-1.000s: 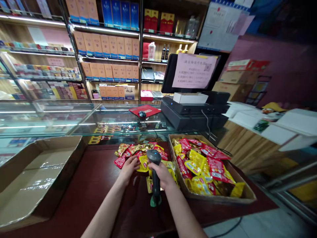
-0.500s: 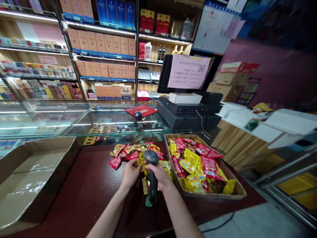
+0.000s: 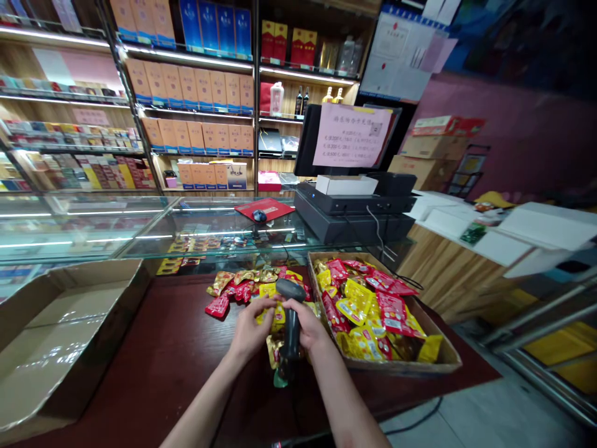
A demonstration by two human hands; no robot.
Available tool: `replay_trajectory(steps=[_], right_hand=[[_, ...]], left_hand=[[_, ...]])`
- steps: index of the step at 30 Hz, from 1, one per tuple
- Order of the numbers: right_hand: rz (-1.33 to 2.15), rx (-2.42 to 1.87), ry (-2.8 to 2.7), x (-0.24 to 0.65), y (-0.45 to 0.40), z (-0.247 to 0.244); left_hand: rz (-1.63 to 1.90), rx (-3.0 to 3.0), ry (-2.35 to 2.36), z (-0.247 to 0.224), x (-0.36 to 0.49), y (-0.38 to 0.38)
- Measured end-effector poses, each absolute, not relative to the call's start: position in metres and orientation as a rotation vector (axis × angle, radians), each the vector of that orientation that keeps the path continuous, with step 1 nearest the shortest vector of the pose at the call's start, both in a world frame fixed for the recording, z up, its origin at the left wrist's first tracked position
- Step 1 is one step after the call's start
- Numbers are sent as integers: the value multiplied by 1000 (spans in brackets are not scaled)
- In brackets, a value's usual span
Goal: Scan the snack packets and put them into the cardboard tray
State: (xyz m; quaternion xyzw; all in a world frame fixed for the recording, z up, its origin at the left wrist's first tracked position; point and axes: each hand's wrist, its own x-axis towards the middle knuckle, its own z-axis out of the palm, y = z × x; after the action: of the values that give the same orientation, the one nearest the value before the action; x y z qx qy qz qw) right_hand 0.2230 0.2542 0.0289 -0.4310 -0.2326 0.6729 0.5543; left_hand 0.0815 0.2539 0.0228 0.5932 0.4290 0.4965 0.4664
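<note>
My right hand (image 3: 310,326) is wrapped round the dark handle of a barcode scanner (image 3: 291,330), its head tilted toward the left. Close by on the left, my left hand (image 3: 252,330) has its thumb and fingers closed on the edge of a yellow snack packet (image 3: 278,316), just beneath the scanner's head. Part of that packet is hidden by the scanner and the fingers. Behind the hands lies a loose pile of red, gold and yellow packets (image 3: 243,290). A gold packet (image 3: 273,351) and a small green item (image 3: 280,378) show below the scanner.
A cardboard tray (image 3: 401,368) full of red and yellow packets stands at the right. Another cardboard tray (image 3: 93,323) stands at the left. Beyond are a glass counter (image 3: 209,214), a mouse (image 3: 259,215) on a red mat, and a monitor (image 3: 310,140) with a pink notice.
The scanner has shifted slightly right and its head has turned toward the left. The yellow packet by my left hand now shows more of its printed face, and the left fingers have spread slightly.
</note>
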Motion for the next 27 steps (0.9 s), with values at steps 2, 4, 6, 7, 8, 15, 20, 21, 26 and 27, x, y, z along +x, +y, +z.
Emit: replay_trajectory(steps=[2,4,6,7,8,15,20,21,26,27], right_hand=[[1563,-1032,-565,222,253,29],[1549,-1024,-592,221,252,31],[1542,-1010,-623,219,251,33],[1537,-1008,-636,218,251,34],[1533,-1009,-647,216,251,34],[1449,-1088,-724,206,255,34],[1385,-1110,-799,197,252,38],[1394,-1110,-819,194,250,40],[1552,-1097,-856,175,241,46],[1582,-1095,-864,171,239,46]], left_hand=[[1335,1363,1154,20,77,261],[1344,1251,1201,21,72,271],[1159,1135,1154,24,67,280],[1037,1086,1113,26,64,284],[932,1052,1080,28,62,287],[775,1091,1093,24,42,321],[864,1070,1197,40,25,352],[875,1055,1215,44,23,358],[874,967,1215,53,21,378],[870,954,1209,52,23,381]])
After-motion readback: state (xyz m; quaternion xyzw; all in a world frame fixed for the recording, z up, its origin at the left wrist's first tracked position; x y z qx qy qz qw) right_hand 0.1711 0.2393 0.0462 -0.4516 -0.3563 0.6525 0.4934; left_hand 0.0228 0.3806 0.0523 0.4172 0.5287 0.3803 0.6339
